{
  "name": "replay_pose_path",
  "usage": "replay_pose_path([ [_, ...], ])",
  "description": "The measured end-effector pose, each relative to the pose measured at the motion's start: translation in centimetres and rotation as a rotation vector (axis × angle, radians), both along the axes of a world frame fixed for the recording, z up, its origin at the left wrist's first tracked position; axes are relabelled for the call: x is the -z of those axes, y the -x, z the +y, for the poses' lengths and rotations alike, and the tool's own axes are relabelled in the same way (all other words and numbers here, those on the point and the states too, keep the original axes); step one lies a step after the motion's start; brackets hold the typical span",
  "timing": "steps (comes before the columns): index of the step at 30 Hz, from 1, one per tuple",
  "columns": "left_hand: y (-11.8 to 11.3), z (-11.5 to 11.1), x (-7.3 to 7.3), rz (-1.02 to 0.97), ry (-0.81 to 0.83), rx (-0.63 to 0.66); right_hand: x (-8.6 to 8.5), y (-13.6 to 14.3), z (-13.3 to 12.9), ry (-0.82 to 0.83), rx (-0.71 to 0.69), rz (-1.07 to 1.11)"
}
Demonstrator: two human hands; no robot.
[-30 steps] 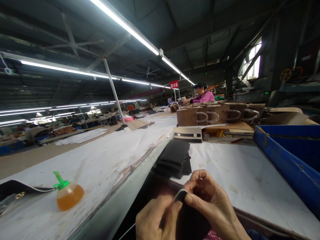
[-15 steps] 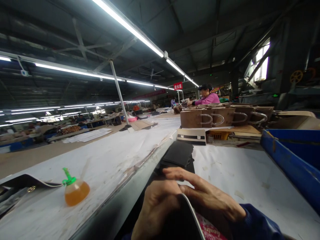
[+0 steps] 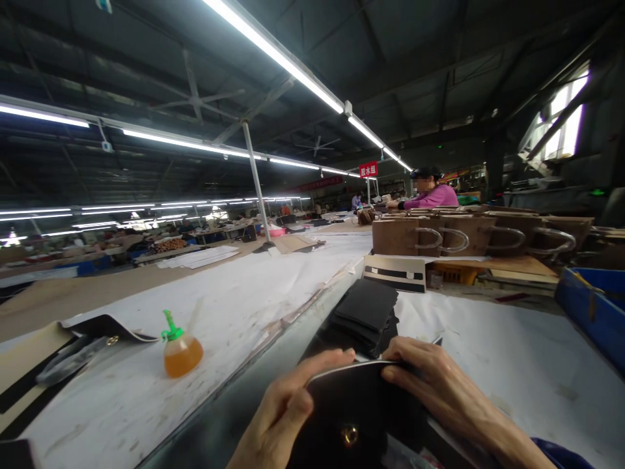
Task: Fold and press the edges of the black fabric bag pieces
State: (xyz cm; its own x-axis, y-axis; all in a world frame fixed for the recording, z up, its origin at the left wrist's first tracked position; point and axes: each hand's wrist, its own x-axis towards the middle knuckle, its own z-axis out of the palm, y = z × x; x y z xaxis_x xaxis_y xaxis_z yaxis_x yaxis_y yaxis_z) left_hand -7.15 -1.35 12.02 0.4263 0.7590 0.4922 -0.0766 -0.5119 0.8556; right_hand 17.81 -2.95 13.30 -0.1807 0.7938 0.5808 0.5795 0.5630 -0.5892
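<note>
Head view: beside the edge of the table [image 3: 254, 293], left hand [image 3: 280, 407] and right hand [image 3: 442, 378], overlapping earlier, now part, both grasping the panel [image 3: 351, 394], its stud [image 3: 349, 435] newly visible

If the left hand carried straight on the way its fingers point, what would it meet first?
Probably the right hand, which pinches the edge of the black panel. The stack of black sheets also shows near that line but seems farther off; depth is unclear.

White-papered long counter [image 3: 273, 286]: we see one translucent, green-spouted bottle of amber liquid [image 3: 183, 357]
Farther along: flat white paper sheets [image 3: 198, 256]
</note>
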Motion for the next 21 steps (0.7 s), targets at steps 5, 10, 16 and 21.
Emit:
replay_pose_path([
  [5,-0.1,0.8,0.5,0.066,0.152,-0.086,0.8,0.1,0.1,0.012,0.005,-0.123],
  [10,-0.9,0.9,1.1,0.111,0.030,-0.418,1.4,1.3,0.5,-0.096,-0.040,-0.155],
  [16,-0.4,0.2,1.2,0.020,0.154,-0.377,1.3,2.4,0.3,-0.218,-0.056,-0.050],
  [21,1.3,0.6,3.6,-0.258,0.359,-0.135,1.0,1.4,0.6,-0.290,0.159,0.197],
])
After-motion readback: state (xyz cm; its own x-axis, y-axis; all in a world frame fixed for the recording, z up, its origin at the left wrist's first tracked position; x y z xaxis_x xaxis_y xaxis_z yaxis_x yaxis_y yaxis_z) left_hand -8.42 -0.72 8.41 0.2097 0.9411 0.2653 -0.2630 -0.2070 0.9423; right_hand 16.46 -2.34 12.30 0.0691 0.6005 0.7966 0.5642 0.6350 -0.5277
